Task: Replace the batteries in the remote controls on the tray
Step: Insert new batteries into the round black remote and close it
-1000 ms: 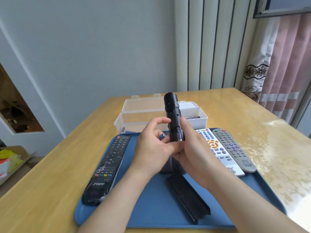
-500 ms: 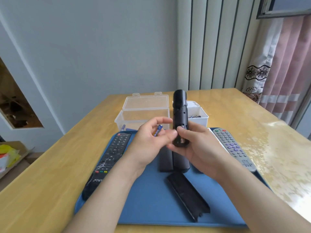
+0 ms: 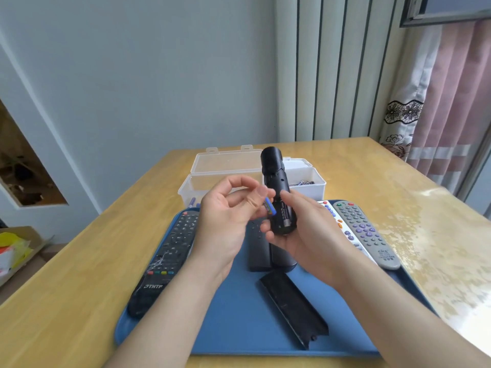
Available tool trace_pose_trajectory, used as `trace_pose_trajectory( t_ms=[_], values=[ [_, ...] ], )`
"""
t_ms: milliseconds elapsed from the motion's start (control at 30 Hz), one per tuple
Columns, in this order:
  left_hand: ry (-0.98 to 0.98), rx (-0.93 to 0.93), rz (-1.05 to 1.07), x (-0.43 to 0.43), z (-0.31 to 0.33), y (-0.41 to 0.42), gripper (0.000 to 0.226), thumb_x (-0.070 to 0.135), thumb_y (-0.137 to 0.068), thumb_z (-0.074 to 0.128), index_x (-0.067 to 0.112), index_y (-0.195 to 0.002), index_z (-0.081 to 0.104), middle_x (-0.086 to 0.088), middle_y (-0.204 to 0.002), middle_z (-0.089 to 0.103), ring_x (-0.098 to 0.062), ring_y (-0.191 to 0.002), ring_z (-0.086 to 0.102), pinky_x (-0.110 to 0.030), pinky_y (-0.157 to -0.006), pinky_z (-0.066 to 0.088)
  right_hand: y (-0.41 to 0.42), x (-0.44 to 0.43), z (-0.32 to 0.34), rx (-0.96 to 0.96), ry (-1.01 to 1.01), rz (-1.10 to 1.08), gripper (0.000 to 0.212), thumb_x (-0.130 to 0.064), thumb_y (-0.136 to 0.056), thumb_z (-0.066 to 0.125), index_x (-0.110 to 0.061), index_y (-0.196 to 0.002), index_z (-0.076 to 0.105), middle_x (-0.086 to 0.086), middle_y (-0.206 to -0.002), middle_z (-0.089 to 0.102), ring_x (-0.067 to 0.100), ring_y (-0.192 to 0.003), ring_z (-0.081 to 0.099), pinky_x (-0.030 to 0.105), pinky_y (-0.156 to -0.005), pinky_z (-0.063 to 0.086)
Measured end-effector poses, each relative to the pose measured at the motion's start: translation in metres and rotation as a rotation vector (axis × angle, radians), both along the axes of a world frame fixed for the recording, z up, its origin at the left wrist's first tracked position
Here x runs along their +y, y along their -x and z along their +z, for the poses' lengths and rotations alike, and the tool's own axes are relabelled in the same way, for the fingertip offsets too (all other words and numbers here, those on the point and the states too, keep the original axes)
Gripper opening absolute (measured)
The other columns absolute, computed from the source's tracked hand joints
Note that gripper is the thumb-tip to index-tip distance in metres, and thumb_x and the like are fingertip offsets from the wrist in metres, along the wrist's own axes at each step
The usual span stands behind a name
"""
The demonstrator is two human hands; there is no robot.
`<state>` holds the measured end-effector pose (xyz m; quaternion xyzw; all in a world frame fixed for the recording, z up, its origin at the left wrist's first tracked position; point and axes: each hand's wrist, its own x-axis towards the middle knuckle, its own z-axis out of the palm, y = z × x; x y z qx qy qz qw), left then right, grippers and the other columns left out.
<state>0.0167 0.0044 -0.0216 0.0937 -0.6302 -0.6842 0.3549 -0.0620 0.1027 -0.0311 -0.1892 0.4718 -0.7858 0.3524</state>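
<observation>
My right hand (image 3: 308, 235) grips a black remote (image 3: 276, 192) upright above the blue tray (image 3: 239, 328), its open battery bay facing me with a battery inside. My left hand (image 3: 225, 216) pinches a small blue battery (image 3: 269, 205) right beside that bay. The remote's black battery cover (image 3: 293, 305) lies loose on the tray in front. A long black remote (image 3: 166, 258) lies at the tray's left. Two dark remotes (image 3: 259, 251) lie under my hands. A white remote (image 3: 342, 229) and a grey remote (image 3: 368, 232) lie at the right.
An open clear plastic box (image 3: 225, 168) stands behind the tray, with loose batteries (image 3: 304, 183) in its right compartment and a few at its left. The wooden table (image 3: 79, 261) ends at the wall behind. A cardboard box (image 3: 16, 248) sits on the floor at left.
My left hand has brought the blue battery down and to the right, up to the remote's open bay. The remote has tilted slightly in my right hand.
</observation>
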Motion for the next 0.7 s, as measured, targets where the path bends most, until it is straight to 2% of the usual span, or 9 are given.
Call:
trace_pose_trajectory(
  t_ms=[100, 200, 300, 400, 467, 533, 633, 700],
  values=[
    [0.064, -0.002, 0.04, 0.004, -0.001, 0.001, 0.018, 0.018, -0.074, 0.075, 0.01, -0.081, 0.06, -0.016, -0.079, 0.073, -0.028, -0.065, 0.059, -0.028, -0.061, 0.054, -0.004, -0.002, 0.0, -0.01, 0.008, -0.013, 0.026, -0.017, -0.103, 0.043, -0.008, -0.087, 0.061, 0.011, -0.066, 0.063, 0.024, -0.056, 0.055, 0.027, -0.054, 0.048],
    [0.132, -0.007, 0.098, 0.002, -0.006, 0.004, 0.014, 0.006, -0.078, 0.076, 0.011, -0.076, 0.063, -0.008, -0.076, 0.071, -0.025, -0.068, 0.062, -0.026, -0.058, 0.055, -0.007, -0.003, 0.001, -0.012, 0.006, -0.016, 0.025, -0.02, -0.103, 0.045, -0.011, -0.088, 0.063, 0.009, -0.069, 0.064, 0.021, -0.058, 0.059, 0.028, -0.056, 0.048],
    [0.311, -0.064, 0.184, -0.004, -0.014, 0.005, 0.011, 0.012, -0.077, 0.078, 0.013, -0.075, 0.068, -0.008, -0.08, 0.067, -0.026, -0.08, 0.064, -0.039, -0.068, 0.058, -0.007, -0.002, 0.003, -0.049, 0.037, -0.034, 0.021, -0.017, -0.102, 0.046, -0.01, -0.091, 0.062, 0.007, -0.072, 0.068, 0.019, -0.062, 0.065, 0.03, -0.059, 0.052],
    [0.482, -0.084, 0.24, -0.008, -0.014, 0.004, 0.01, 0.02, -0.077, 0.08, 0.02, -0.078, 0.07, -0.001, -0.085, 0.065, -0.01, -0.079, 0.062, -0.035, -0.07, 0.055, -0.006, -0.001, 0.004, -0.023, 0.063, -0.017, 0.021, -0.016, -0.103, 0.043, -0.012, -0.097, 0.063, 0.004, -0.078, 0.075, 0.018, -0.073, 0.072, 0.032, -0.066, 0.057],
    [0.543, -0.068, 0.244, -0.008, -0.013, 0.003, 0.012, 0.025, -0.075, 0.077, 0.028, -0.086, 0.073, 0.007, -0.086, 0.065, -0.008, -0.08, 0.063, -0.039, -0.069, 0.057, -0.005, 0.0, 0.004, 0.009, 0.066, 0.003, 0.024, -0.017, -0.105, 0.041, -0.012, -0.101, 0.064, 0.008, -0.093, 0.076, 0.018, -0.086, 0.073, 0.034, -0.073, 0.059],
    [0.626, -0.062, 0.266, -0.008, -0.012, 0.003, 0.017, 0.027, -0.076, 0.073, 0.028, -0.092, 0.076, 0.013, -0.088, 0.066, -0.007, -0.081, 0.064, -0.038, -0.066, 0.056, -0.004, 0.0, 0.003, 0.025, 0.079, 0.021, 0.026, -0.016, -0.105, 0.039, -0.008, -0.106, 0.063, 0.012, -0.101, 0.074, 0.021, -0.095, 0.073, 0.037, -0.079, 0.059],
    [0.761, -0.032, 0.307, -0.01, -0.014, 0.003, 0.017, 0.025, -0.079, 0.071, 0.021, -0.094, 0.078, 0.011, -0.092, 0.07, -0.009, -0.083, 0.065, -0.029, -0.061, 0.052, -0.004, 0.0, 0.004, 0.013, 0.096, 0.051, 0.024, -0.014, -0.104, 0.04, 0.0, -0.109, 0.06, 0.016, -0.101, 0.073, 0.027, -0.096, 0.072, 0.04, -0.083, 0.059],
    [0.881, -0.021, 0.332, -0.01, -0.016, 0.004, 0.017, 0.025, -0.084, 0.067, 0.02, -0.096, 0.078, 0.009, -0.094, 0.071, -0.012, -0.086, 0.064, -0.027, -0.066, 0.052, -0.002, 0.001, 0.004, 0.024, 0.101, 0.056, 0.023, -0.01, -0.104, 0.041, 0.005, -0.109, 0.057, 0.022, -0.101, 0.071, 0.032, -0.093, 0.072, 0.041, -0.083, 0.058]
  ],
)
